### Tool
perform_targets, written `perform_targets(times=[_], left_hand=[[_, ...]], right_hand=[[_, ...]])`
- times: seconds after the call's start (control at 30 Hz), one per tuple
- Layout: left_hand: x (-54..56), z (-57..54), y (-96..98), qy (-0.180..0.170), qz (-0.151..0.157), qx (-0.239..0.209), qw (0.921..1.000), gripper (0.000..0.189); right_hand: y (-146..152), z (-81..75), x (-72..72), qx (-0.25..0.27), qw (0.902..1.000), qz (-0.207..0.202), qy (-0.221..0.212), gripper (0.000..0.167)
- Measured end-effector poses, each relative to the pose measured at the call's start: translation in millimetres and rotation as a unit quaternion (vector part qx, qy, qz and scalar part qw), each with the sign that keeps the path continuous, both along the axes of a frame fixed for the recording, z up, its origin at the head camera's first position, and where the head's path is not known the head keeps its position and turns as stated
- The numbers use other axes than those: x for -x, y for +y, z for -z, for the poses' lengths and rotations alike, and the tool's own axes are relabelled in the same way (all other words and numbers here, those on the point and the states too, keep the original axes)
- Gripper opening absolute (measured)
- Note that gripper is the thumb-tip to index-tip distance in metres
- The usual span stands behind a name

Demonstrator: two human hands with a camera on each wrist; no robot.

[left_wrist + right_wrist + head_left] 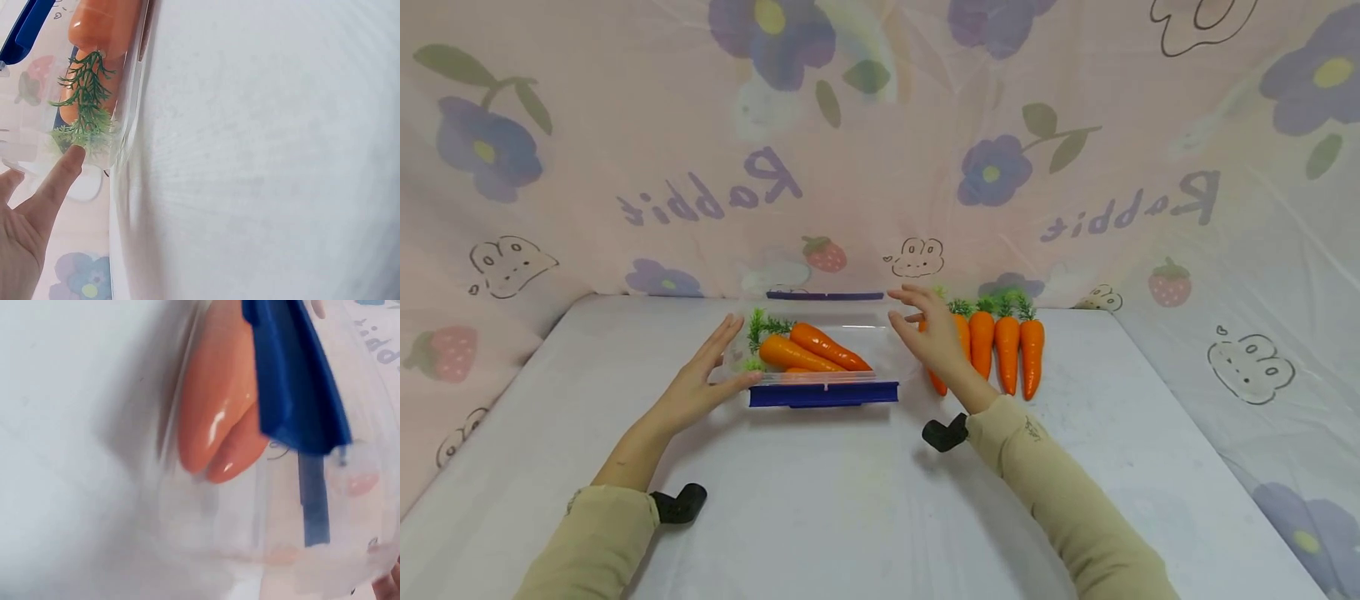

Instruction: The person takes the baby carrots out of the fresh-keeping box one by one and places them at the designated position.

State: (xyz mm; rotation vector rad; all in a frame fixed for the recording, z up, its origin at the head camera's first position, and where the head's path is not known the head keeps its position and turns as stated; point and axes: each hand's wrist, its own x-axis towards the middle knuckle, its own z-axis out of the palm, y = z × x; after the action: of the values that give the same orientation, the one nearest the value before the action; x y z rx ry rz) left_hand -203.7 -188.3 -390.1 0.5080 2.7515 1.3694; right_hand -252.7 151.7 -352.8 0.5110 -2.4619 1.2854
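A clear plastic box (880, 342) with blue clip flaps (823, 395) stands in the middle of the table. Inside it lie several toy carrots (827, 343), their green tops toward the left end. My left hand (688, 392) is at the box's left end, fingers extended and thumb near the front corner. In the left wrist view a fingertip (76, 153) is against or very close to the clear wall. My right hand (934, 333) is by the right end, fingers apart and slightly bent, holding nothing. Whether it touches the box I cannot tell.
Right of the box, several more carrots (1032, 358) lie side by side, tops pointing away, partly behind the right hand. A white cloth covers the table (820, 500). A printed curtain (880, 167) hangs behind and at both sides.
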Motion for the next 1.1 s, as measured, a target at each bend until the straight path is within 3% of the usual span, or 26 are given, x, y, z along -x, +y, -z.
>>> perform_targets(times=[0.33,0.57,0.7,0.83,0.93,1.1], left_hand=[[2.6,2.4,-2.0,-0.005,-0.003,-0.003,1.0000,0.085],[0.2,-0.8,-0.7,-0.005,0.002,-0.010,0.9999,0.085],[0.2,-0.1,-1.3,-0.001,0.002,-0.009,1.0000,0.084],[1.1,0.9,-1.3,-0.002,0.003,-0.012,0.9999,0.084],[1.8,1.3,-0.2,-0.010,0.007,-0.018,0.9998,0.085],[1.7,0.4,-0.3,-0.012,0.002,-0.011,0.9999,0.085]], right_hand=[[-35,-11.0,9.5,-0.064,0.9949,-0.050,-0.059,0.043],[-54,-4.3,10.6,-0.113,0.9850,-0.094,-0.091,0.046],[-59,-0.3,15.7,-0.147,0.9716,-0.150,-0.109,0.049],[-61,2.1,20.1,-0.207,0.9508,-0.200,-0.115,0.053],[-61,4.4,21.5,-0.243,0.9370,-0.217,-0.125,0.054],[-62,6.4,22.2,-0.251,0.9237,-0.233,-0.171,0.057]])
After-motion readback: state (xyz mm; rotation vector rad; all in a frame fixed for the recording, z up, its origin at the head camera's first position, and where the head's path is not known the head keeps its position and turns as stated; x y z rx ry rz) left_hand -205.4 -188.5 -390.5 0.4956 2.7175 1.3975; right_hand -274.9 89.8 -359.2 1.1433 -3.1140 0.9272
